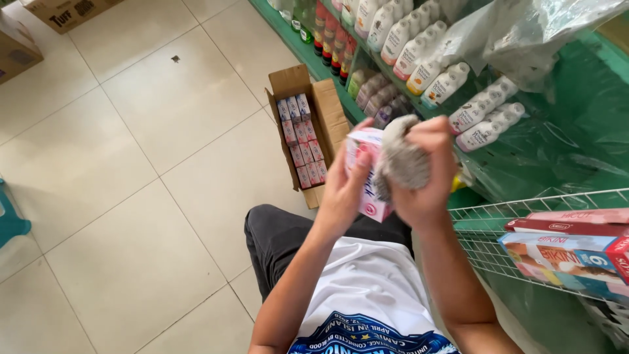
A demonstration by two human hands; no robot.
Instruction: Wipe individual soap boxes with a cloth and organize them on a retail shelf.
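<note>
While the left hand (344, 190) clasps a small pink-and-white carton (367, 174) upright at chest height, the right hand (429, 174) is clenched around a grey cloth (401, 157), pressing it against the carton's side. Beyond the hands, an open cardboard box (308, 131) on the tiled floor (131, 164) shows rows of matching cartons. Off to the right of the hands, white bottles (426, 52) line a green shelf (354, 108), and a wire basket (485, 229) sits just beside the right forearm.
</note>
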